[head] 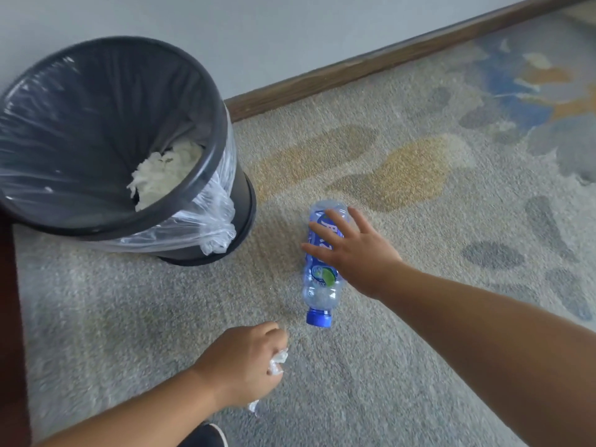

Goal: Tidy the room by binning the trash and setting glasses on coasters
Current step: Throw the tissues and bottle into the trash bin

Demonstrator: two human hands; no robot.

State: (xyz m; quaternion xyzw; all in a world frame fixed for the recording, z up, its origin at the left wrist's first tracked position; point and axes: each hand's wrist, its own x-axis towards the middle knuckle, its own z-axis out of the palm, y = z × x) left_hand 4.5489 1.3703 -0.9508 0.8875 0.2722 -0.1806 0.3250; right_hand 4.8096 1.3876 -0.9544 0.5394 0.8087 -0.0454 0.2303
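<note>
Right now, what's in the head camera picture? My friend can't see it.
A right hand spreads straight fingers over a blue-capped bottle lying on the carpet. Nearer the camera, the left hand grips a crumpled clear scrap. A lined black bin with white paper inside stands to the left, by the wall.

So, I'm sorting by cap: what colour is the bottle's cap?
Blue cap, seen in the head view.

On the patterned grey carpet (129, 317) before me stands a black round plastic bin (246, 201); a clear blue-capped plastic bottle (317, 291) lies to its right.
</note>
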